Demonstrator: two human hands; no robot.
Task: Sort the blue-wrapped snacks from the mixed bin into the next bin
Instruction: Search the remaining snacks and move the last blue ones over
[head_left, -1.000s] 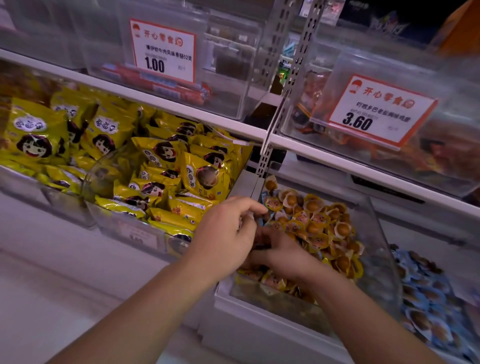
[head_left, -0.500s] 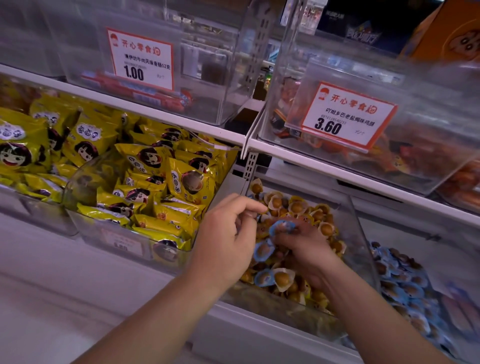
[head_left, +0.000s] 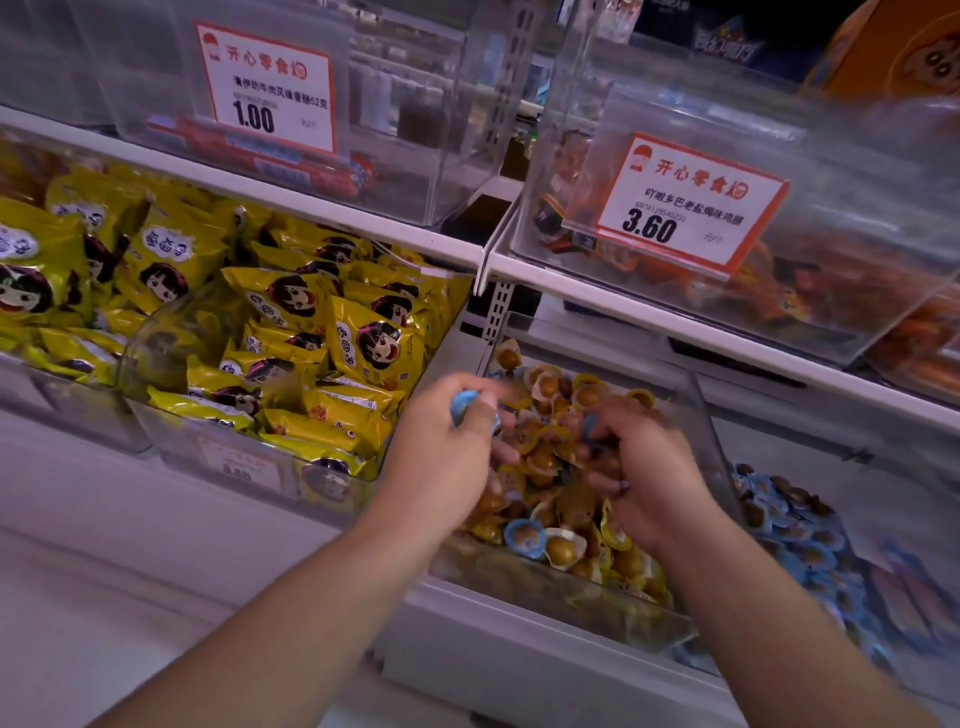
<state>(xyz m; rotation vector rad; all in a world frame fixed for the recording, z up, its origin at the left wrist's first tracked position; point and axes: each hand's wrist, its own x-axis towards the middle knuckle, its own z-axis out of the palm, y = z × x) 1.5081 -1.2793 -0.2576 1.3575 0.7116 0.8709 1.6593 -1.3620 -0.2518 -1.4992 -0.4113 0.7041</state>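
Yellow foil snack bags (head_left: 291, 332) printed with a cartoon face fill the clear bin at nine o'clock. Toward centre, the left hand (head_left: 447, 457) pinches a small blue-wrapped snack (head_left: 464, 404) at the near-left edge of the clear plastic mixed bin (head_left: 706, 415). The right hand (head_left: 644, 467) digs into the yellow-wrapped pieces, fingers curled round a bluish wrapper; the blur leaves its contents unclear. The picking step seems under way; next, carry the catch toward three o'clock, to the bin of blue-wrapped snacks (head_left: 795, 525).

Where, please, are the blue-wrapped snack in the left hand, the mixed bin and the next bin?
blue-wrapped snack (head_left: 464, 404): head view, wrapper showing between fingers.
mixed bin (head_left: 709, 415): head view, clear right wall.
next bin (head_left: 810, 540): head view, blue snacks inside.
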